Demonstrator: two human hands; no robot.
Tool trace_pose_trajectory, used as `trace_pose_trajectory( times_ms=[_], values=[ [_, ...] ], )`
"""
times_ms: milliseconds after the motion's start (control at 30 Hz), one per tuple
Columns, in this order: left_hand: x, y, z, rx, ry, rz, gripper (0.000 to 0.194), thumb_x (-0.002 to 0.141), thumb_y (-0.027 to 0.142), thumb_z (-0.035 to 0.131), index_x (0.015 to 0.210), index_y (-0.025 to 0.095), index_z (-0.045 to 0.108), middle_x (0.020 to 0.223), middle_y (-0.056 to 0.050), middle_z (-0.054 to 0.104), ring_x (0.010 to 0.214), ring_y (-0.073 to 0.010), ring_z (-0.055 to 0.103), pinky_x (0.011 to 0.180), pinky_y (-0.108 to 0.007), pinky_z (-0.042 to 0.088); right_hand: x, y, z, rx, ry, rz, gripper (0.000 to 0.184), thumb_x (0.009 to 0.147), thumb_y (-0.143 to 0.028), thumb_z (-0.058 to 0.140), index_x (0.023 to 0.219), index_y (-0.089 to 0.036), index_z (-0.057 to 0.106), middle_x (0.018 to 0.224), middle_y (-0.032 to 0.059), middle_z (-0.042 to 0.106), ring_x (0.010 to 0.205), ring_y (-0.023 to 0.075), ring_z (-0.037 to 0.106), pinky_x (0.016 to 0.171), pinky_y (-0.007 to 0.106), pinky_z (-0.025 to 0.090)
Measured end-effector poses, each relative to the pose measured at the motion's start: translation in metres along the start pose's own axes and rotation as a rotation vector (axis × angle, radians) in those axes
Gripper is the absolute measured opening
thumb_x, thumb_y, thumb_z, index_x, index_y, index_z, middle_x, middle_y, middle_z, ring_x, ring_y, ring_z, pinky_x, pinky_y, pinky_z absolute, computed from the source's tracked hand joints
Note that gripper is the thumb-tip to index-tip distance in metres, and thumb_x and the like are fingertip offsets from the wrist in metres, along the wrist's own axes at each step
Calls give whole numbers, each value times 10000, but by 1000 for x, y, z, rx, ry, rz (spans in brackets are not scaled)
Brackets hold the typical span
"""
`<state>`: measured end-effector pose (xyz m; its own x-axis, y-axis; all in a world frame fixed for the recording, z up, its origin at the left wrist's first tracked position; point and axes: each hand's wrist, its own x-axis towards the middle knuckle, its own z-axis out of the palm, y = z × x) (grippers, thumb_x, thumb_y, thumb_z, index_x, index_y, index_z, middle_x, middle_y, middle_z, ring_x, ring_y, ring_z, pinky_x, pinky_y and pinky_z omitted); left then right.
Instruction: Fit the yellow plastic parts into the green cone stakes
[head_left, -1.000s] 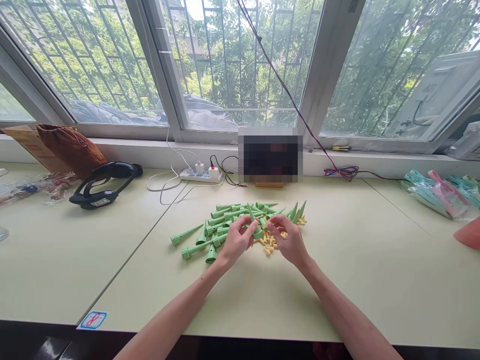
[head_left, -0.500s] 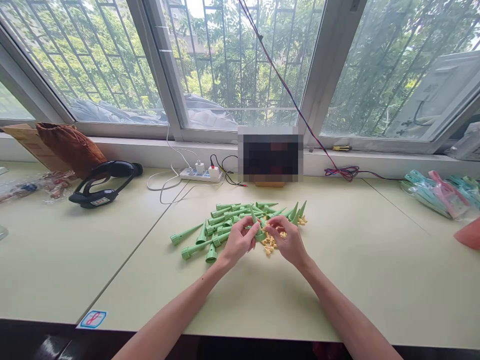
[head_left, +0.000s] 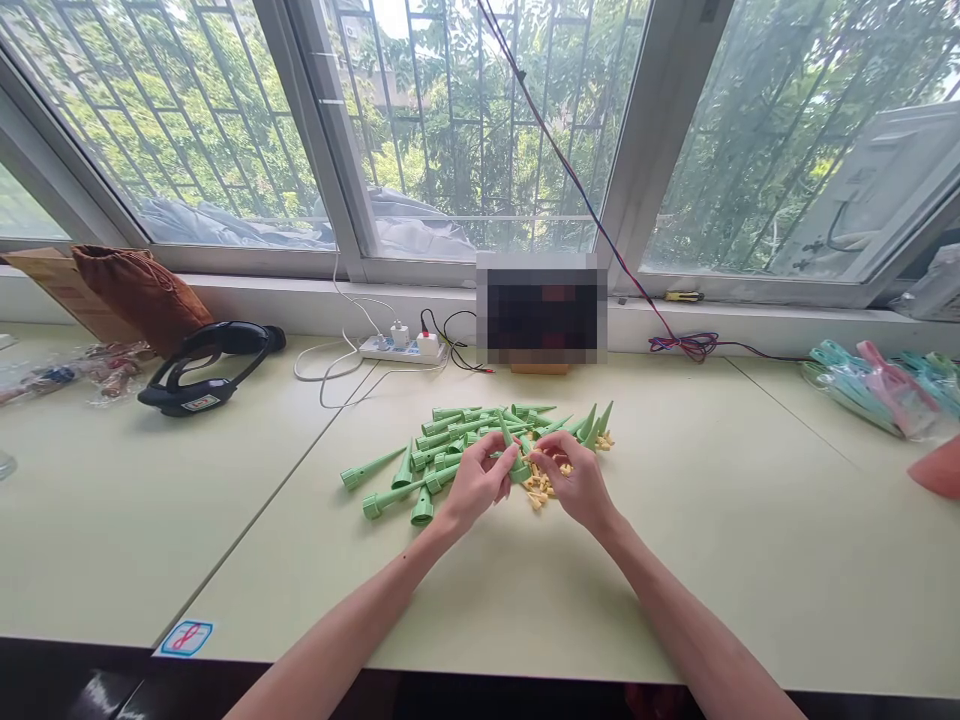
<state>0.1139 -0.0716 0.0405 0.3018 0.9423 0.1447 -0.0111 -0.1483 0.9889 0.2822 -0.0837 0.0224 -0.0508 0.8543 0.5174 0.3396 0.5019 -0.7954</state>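
Note:
My left hand is closed around a green plastic watering spike, its pointed end tilted up and its wide end towards the table. Against its side, my right hand pinches a small yellow valve, mostly covered by the fingertips. Below and between the hands lies a pile of similar small yellow valves. Many more green spikes are heaped behind and to the left of my left hand. A few other spikes point upward just beyond my right hand.
At the back stand a power strip with cables and a blurred-out dark screen. A black headset and brown pouch lie left. Bagged plastic items and a reddish object are at right.

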Motion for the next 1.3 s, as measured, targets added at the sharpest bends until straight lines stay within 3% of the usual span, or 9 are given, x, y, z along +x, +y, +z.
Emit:
trace_pose_trajectory(
  times_ms=[567,933,1300],
  values=[
    [-2,-6,-1,45,0,43,297,873,457,589,963,174,570,817,5,558,443,-40,470,393,-186,394,1,2,-2,-46,-34,27,257,908,-386,587,737,-206,522,648,-10,566,555,129,509,520,255,439],
    [-3,-10,-2,156,-20,106,292,896,461,562,962,177,569,790,-8,583,483,-64,473,423,-192,398,1,5,-3,-114,-93,10,301,930,-391,536,697,-208,480,579,-38,470,517,115,399,485,243,336],
    [-3,-11,-4,222,-31,138,291,896,463,562,933,175,589,630,21,528,440,-69,388,418,-207,346,0,6,-3,-186,-126,-33,416,973,-416,441,619,-209,374,554,-48,359,506,106,296,489,242,274]
  ],
)
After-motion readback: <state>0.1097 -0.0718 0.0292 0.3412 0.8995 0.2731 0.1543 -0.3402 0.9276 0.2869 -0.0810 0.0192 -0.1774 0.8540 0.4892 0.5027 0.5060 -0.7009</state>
